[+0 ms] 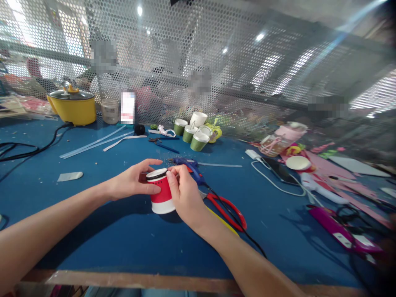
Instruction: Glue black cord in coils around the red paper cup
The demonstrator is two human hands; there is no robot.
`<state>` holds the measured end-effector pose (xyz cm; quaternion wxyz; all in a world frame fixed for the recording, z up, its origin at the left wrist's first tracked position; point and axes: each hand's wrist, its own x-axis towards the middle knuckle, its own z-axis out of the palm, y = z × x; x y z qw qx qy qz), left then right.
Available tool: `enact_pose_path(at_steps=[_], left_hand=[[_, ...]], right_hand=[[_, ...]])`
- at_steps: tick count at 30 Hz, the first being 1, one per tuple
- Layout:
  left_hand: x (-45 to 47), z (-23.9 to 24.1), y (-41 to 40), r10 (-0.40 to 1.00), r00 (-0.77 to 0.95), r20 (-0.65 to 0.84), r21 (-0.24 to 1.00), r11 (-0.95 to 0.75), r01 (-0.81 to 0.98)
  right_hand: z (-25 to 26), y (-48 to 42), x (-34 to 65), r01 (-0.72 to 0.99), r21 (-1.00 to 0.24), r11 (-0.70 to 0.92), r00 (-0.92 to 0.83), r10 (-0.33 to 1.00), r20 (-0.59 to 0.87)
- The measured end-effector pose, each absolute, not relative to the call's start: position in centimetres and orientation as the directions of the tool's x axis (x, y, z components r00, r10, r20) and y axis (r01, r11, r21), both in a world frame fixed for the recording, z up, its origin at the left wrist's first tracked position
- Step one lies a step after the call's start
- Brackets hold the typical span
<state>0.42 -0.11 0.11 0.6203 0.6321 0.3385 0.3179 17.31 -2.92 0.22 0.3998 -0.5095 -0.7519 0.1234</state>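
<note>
A red and white paper cup (pixel 161 194) stands upside down on the blue table (pixel 123 243), with a thin black band near its upper rim. My left hand (pixel 131 181) wraps round the cup's left side, thumb along the band. My right hand (pixel 182 196) grips the cup's right side, thumb and fingers pinched at the upper edge. Just behind the cup lies a blue glue gun (pixel 192 167).
Red-handled scissors (pixel 227 210) lie right of my right wrist beside a black cord. Green paper cups (pixel 194 136) stand further back, a yellow electric pot (pixel 72 106) at far left. Long white strips (pixel 95 143), a phone with white cable (pixel 278 169) and pink craft pieces (pixel 337 194) at right.
</note>
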Motion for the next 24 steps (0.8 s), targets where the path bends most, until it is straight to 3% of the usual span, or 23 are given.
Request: enact_pose_path(at_steps=[13, 24], left_hand=[[-0.1, 1.3, -0.3, 0.840, 0.543, -0.005, 0.961, -0.146, 0.235], [-0.1, 1.9, -0.5, 0.852, 0.520, 0.053, 0.940, -0.219, 0.262]], right_hand=[[-0.7, -3.4, 16.7, 0.738, -0.292, 0.608, -0.315, 0.694, 0.647], [-0.6, -3.8, 16.4, 0.750, -0.244, 0.615, -0.352, 0.683, 0.640]])
